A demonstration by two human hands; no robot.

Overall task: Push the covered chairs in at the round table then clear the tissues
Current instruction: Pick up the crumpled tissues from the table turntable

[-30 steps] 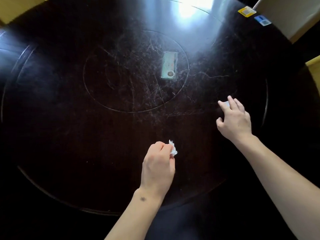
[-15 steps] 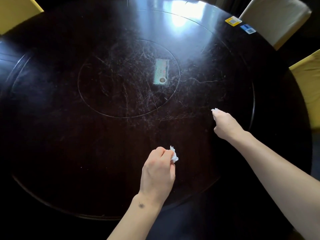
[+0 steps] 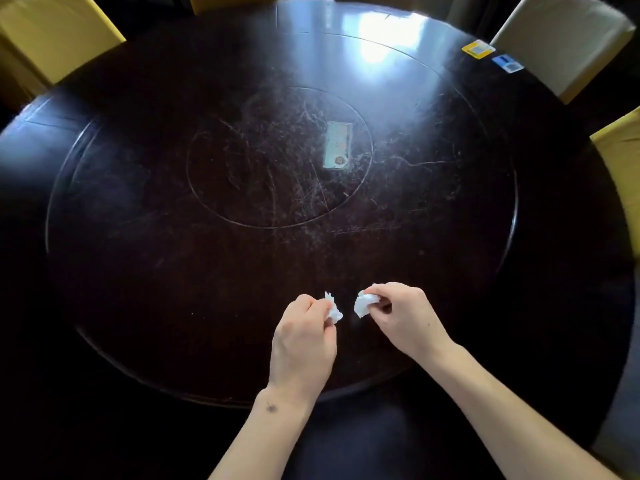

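My left hand (image 3: 304,344) grips a crumpled white tissue (image 3: 333,308) above the near part of the dark round table (image 3: 138,271). Just to its right, my right hand (image 3: 403,317) pinches a second crumpled white tissue (image 3: 363,304). The two tissues are a small gap apart. Covered chairs stand round the table's far side: a yellow one (image 3: 52,36) at the upper left, a beige one (image 3: 561,39) at the upper right, and another yellow one (image 3: 623,168) at the right edge.
A small greenish rectangular label (image 3: 337,150) lies inside the scratched centre circle of the table. A yellow sticker (image 3: 478,49) and a blue sticker (image 3: 507,63) sit near the far right rim. Part of another yellow chair (image 3: 228,1) shows at the top.
My right hand picked up a tissue from the right part of the table and drew it back toward my left hand. The left hand kept holding its tissue.
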